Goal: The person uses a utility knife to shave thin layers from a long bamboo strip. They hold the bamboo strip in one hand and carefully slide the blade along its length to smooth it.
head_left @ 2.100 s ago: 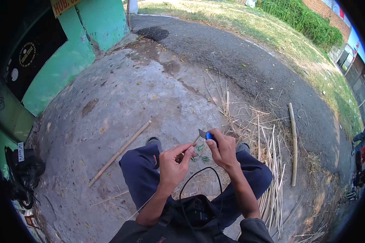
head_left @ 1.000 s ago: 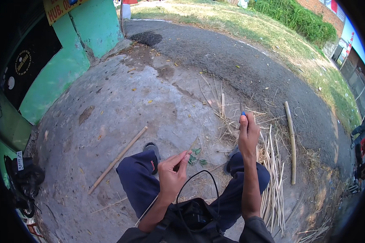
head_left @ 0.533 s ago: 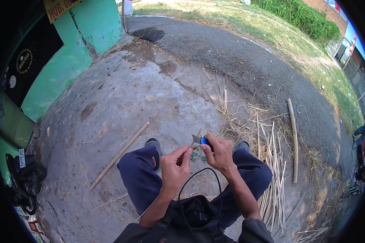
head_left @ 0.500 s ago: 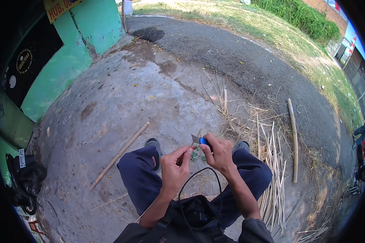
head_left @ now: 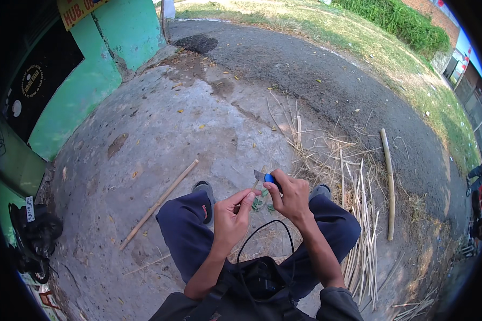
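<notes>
Between my legs, both hands work close together. My right hand [head_left: 292, 198] is closed round a blue-handled cutter knife [head_left: 270, 180]. Its wide blade points up and left, just by the tip of a thin bamboo strip [head_left: 255, 185]. That strip is pinched between the thumb and fingers of my left hand [head_left: 231, 215], with its upper end sticking out toward the blade. Whether the edge touches the strip cannot be made out. Most of the strip is hidden by my left fingers.
Split bamboo strips [head_left: 363, 241] lie bundled to my right, with shavings [head_left: 332, 150] beyond them. A bamboo pole [head_left: 387, 184] rests farther right, and another stick [head_left: 159, 204] on the concrete to my left. A black cable [head_left: 262, 223] loops before my chest. A green wall [head_left: 75, 101] stands left.
My right hand and the knife have shifted slightly up and to the right, along the strip toward its end. My left hand keeps its pinch, nearly still.
</notes>
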Demonstrator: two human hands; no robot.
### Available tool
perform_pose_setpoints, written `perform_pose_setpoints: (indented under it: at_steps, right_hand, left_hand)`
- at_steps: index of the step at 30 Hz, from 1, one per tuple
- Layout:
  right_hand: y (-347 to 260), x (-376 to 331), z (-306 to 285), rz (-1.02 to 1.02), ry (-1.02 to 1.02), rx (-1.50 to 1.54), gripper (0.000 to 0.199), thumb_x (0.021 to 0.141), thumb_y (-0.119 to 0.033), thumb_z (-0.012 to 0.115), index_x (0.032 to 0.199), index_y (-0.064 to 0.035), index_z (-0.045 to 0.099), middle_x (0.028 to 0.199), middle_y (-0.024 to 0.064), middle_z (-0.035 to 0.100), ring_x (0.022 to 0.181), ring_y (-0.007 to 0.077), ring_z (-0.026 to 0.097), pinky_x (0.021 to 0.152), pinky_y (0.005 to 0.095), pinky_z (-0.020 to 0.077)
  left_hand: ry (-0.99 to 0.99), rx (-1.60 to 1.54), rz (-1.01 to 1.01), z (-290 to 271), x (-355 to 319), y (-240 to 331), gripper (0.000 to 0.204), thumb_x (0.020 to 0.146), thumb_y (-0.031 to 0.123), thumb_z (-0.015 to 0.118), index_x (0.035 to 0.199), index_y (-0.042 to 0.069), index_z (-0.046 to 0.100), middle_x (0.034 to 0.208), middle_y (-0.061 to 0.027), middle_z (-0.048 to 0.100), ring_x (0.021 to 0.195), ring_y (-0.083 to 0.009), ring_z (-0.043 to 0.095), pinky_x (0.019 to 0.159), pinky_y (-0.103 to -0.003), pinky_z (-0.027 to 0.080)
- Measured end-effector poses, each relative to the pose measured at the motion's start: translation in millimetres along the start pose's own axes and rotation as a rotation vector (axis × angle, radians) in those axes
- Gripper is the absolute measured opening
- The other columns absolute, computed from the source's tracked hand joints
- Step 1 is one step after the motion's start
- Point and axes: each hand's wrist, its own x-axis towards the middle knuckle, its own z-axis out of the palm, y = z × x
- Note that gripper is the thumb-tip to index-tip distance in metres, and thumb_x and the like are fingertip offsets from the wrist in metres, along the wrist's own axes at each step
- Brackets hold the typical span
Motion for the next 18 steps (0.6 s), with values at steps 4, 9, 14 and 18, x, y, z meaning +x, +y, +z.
perform_pose_setpoints:
  at_steps: [4, 9, 14, 18]
  right_hand:
    - [12, 11, 4, 0.183, 0.133, -0.161, 0.035, 0.108, -0.041, 0.063, 0.094, -0.009, 0.061, 0.069, 0.0149, 0.067, 0.06, 0.0386, 0.067, 0.054, 0.047, 0.0451]
    - [76, 30, -53, 0.403, 0.412, 0.097, 0.042, 0.116, -0.04, 0.046, 0.095, -0.0057, 0.059, 0.066, 0.0052, 0.057, 0.055, 0.0184, 0.054, 0.053, 0.0372, 0.039]
    - [2, 26, -42, 0.535, 0.078, 0.86, 0.038, 0.111, -0.04, 0.06, 0.106, -0.0034, 0.069, 0.076, -0.0042, 0.057, 0.062, 0.0074, 0.047, 0.056, 0.029, 0.0363]
    - [-18, 25, -31, 0.493, -0.215, 0.871, 0.033, 0.099, -0.032, 0.08, 0.113, -0.0023, 0.076, 0.086, -0.0018, 0.067, 0.062, 0.0012, 0.043, 0.057, 0.0216, 0.0316]
  left_hand:
    - [-0.108, -0.079, -0.151, -12, 2, 13, 0.024, 0.11, 0.018, 0.065, 0.115, 0.001, 0.082, 0.069, 0.0095, 0.052, 0.061, 0.0002, 0.037, 0.054, -0.022, 0.027]
    - [-0.13, -0.082, -0.162, -27, -10, 1, 0.027, 0.111, 0.02, 0.063, 0.115, 0.001, 0.081, 0.068, 0.009, 0.05, 0.063, -0.0001, 0.039, 0.055, -0.023, 0.028]
    - [-0.183, -0.001, -0.126, -19, -1, 16, 0.029, 0.112, 0.021, 0.061, 0.118, 0.0, 0.079, 0.067, 0.0072, 0.05, 0.062, -0.0016, 0.041, 0.056, -0.023, 0.031]
    - [-0.259, 0.117, -0.079, -15, 2, 22, 0.028, 0.112, 0.02, 0.062, 0.122, 0.0, 0.078, 0.071, 0.0032, 0.058, 0.066, -0.0043, 0.051, 0.059, -0.024, 0.039]
